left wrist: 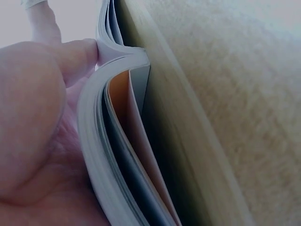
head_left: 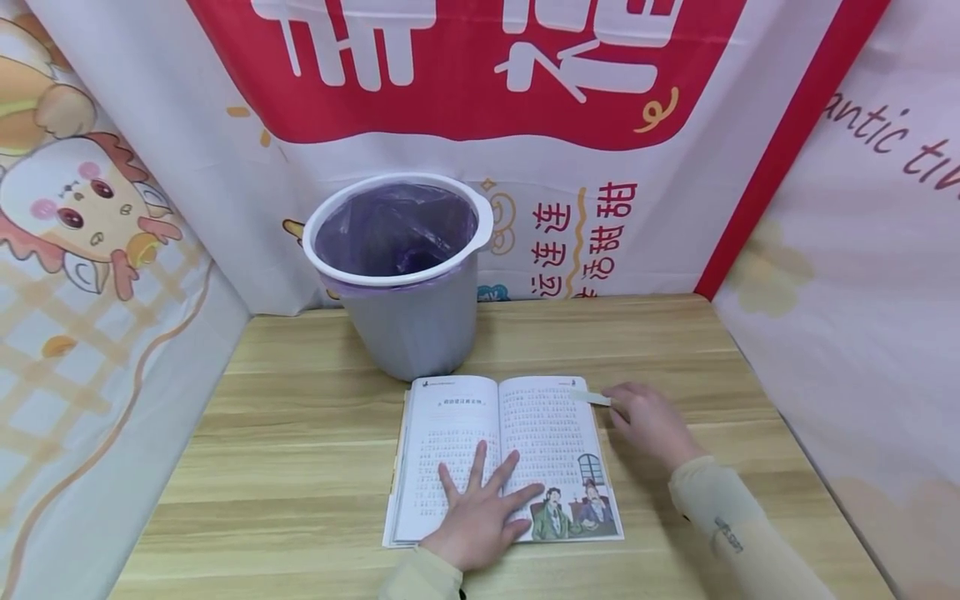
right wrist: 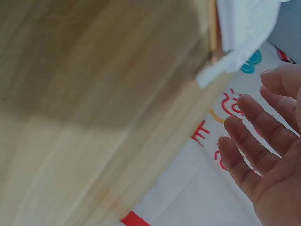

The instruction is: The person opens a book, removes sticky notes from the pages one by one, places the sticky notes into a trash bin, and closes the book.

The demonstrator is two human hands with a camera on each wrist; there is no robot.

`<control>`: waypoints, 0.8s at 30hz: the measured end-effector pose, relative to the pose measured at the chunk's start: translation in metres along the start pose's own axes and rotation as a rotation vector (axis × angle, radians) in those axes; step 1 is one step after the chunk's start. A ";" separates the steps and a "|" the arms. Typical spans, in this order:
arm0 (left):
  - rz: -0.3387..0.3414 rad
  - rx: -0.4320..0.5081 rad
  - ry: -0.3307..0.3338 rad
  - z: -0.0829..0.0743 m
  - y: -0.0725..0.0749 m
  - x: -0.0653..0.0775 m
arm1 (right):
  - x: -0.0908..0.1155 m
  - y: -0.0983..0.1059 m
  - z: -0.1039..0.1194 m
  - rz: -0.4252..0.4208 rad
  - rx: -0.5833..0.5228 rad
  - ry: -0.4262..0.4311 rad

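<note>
An open book (head_left: 459, 454) lies on the wooden table, printed text on both pages and a coloured drawing at the lower right. Across its lower middle my left hand (head_left: 482, 518) rests with fingers spread, pressing both pages. In the left wrist view, the book's page edges (left wrist: 94, 136) curve beside the left hand (left wrist: 33, 117). A pale narrow strip (head_left: 592, 398) lies over the right page's upper edge and juts past it. My right hand (head_left: 651, 421) is at the strip's outer end. The right wrist view shows the right hand (right wrist: 268, 146) with fingers extended, apart from the strip (right wrist: 223, 68).
A grey bin (head_left: 420, 329) with a white rim and purple liner stands just behind the book. The wooden table (head_left: 300, 467) extends to both sides. Printed cloths (head_left: 600, 225) hang behind it and at the left and right.
</note>
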State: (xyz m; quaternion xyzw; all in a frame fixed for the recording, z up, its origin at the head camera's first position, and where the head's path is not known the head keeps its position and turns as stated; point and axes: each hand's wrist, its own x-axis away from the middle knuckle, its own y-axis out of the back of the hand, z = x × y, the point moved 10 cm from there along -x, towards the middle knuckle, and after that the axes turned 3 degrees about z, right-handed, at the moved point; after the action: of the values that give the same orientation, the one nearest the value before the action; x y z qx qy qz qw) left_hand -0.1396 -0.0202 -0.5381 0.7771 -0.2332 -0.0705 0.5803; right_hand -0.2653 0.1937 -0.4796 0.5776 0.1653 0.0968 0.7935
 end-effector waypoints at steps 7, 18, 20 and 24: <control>0.002 0.000 -0.004 0.000 -0.001 0.000 | -0.001 -0.015 -0.010 -0.003 0.025 0.012; 0.006 0.000 0.000 -0.001 0.002 0.001 | -0.013 -0.027 -0.011 0.003 0.117 0.025; 0.011 -0.002 0.003 -0.001 0.002 0.001 | -0.016 -0.031 -0.010 0.014 0.135 0.035; 0.010 -0.010 -0.002 -0.003 0.004 0.002 | -0.019 -0.035 -0.008 0.025 0.172 0.059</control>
State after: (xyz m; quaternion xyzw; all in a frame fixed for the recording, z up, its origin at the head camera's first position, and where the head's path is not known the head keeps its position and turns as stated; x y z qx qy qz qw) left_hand -0.1377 -0.0200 -0.5330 0.7731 -0.2371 -0.0695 0.5842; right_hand -0.2871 0.1830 -0.5117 0.6425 0.1889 0.1091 0.7346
